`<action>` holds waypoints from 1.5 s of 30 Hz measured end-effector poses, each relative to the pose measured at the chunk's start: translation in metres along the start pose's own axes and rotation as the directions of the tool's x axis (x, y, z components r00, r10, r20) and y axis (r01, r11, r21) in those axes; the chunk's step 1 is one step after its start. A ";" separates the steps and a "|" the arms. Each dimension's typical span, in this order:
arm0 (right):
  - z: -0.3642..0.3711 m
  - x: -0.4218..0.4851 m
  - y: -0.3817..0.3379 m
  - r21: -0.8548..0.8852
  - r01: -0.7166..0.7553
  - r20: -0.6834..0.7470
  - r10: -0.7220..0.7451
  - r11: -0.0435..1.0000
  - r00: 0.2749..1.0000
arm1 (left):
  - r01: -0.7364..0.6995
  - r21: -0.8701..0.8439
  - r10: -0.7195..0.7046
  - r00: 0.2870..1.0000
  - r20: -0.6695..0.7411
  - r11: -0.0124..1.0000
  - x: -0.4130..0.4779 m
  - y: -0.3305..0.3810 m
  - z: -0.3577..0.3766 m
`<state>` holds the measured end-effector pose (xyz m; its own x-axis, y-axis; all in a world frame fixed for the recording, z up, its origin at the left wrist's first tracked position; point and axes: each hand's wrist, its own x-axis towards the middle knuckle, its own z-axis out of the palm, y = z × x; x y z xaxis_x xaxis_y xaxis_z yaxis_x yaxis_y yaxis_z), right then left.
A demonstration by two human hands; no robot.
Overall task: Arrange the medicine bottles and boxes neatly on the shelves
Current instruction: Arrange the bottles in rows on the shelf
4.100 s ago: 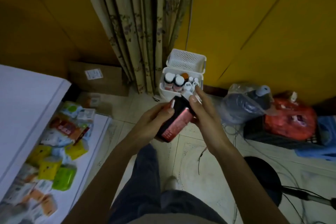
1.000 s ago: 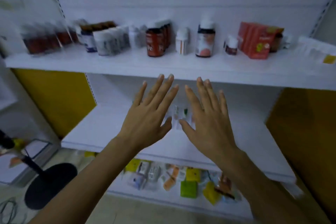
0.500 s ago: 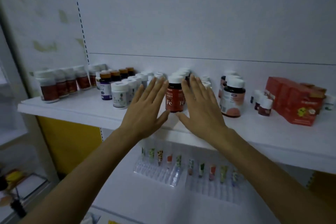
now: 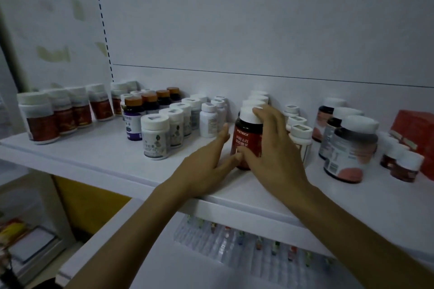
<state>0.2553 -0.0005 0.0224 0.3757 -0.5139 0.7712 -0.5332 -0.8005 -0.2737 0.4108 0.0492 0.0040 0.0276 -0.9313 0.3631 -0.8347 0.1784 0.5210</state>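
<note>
Since before, both are closing onto the red-label bottle (image 4: 247,139) standing between them, left hand (image 4: 206,166) pressing flat-fingered, right hand (image 4: 276,150) curling round its cap, a sideways shove risking toppling the white bottles (image 4: 301,132) just beyond the right hand.

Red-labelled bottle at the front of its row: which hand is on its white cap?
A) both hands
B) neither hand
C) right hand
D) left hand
C: the right hand curls its fingers over the white cap of the red-labelled bottle, while the left hand lies lower, beside the bottle's base on the shelf.
</note>
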 end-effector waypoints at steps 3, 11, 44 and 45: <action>-0.004 -0.004 -0.001 0.129 0.029 -0.047 -0.024 0.991 0.999 | -0.065 -0.142 0.072 0.996 0.045 0.988 0.000 -0.001 -0.001; -0.018 -0.016 -0.046 0.767 -0.179 -0.048 0.334 0.616 0.941 | -0.063 -0.796 0.117 0.993 0.011 0.602 -0.013 -0.008 -0.027; 0.003 -0.034 -0.068 0.806 -0.389 0.056 0.598 0.445 0.800 | -0.241 -0.789 0.298 0.952 -0.077 0.565 -0.013 -0.016 -0.020; 0.004 -0.035 -0.067 0.803 -0.387 0.038 0.608 0.453 0.793 | -0.231 -0.783 0.274 0.958 -0.081 0.578 -0.012 -0.017 -0.019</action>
<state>0.2810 0.0699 0.0120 0.0025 -0.9062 0.4229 0.2220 -0.4119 -0.8838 0.4356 0.0633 0.0054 -0.1575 -0.8179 0.5534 -0.0580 0.5671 0.8216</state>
